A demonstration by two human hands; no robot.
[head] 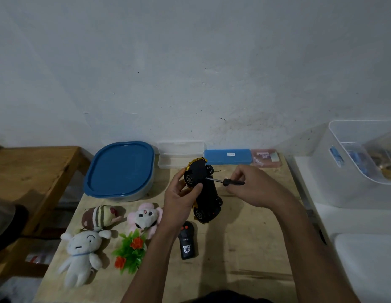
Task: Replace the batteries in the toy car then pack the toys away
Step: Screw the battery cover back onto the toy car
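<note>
Head view. The left hand grips a black-and-yellow plastic toy car, fingers curled round the body and thumb across the black chassis. The car is held up off the pale wooden table, just past the table's middle, with its nose toward 12 o'clock and its underside facing 3 o'clock.

The right hand pinches a small black-handled screwdriver coming in from 3 o'clock. Its tip touches the underside near the front wheels.

Step, as I judge it: working the battery-cover screw. Whether the cover is loose, can't tell; too dark. Next move calls for keeping the tip seated, twisting, holding the car steady, then lifting the cover off. No loose batteries plainly seen.

Packing not started:
- A black remote control lies at 6 o'clock of the car.
- A white plush doll sits at the table's 8 o'clock.
- A blue-lidded plastic container sits at 10 o'clock, lid on.
</note>
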